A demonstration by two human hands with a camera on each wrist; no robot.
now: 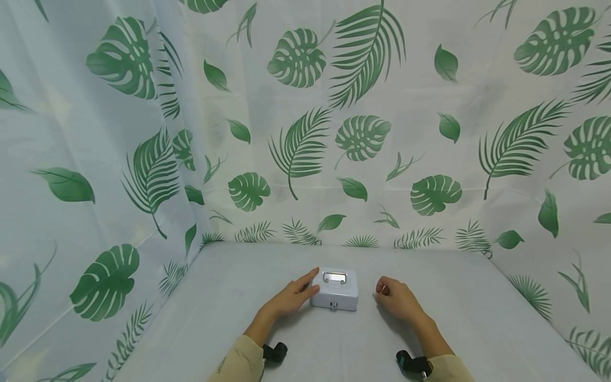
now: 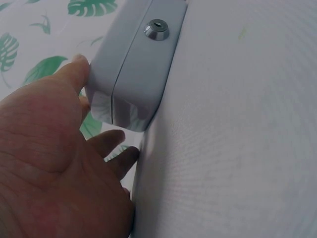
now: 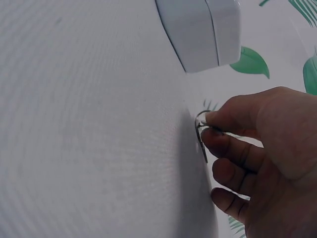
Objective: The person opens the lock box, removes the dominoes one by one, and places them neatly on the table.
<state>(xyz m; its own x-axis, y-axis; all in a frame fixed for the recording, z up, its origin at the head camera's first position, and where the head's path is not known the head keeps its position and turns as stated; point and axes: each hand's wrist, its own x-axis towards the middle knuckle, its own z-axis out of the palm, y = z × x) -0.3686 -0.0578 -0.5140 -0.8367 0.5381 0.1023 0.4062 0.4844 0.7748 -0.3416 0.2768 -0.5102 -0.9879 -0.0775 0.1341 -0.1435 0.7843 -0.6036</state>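
Note:
A small white cash box (image 1: pixel 335 291) sits on the table, its folding handle (image 1: pixel 335 277) flat on the lid and a round keyhole lock (image 2: pixel 157 29) on the front. My left hand (image 1: pixel 289 297) rests against the box's left side, fingers loosely extended and the thumb at the lid's edge. To the right of the box, my right hand (image 1: pixel 400 301) pinches a thin metal key ring (image 3: pixel 199 130) between thumb and forefinger, close over the table. The fingers partly hide what hangs on the ring. The lid is down.
The white-covered table (image 1: pixel 229 276) runs back to a leaf-print curtain (image 1: pixel 305 148), which also hangs along the left and right sides. Black wrist cameras (image 1: pixel 275 352) sit at both sleeve cuffs.

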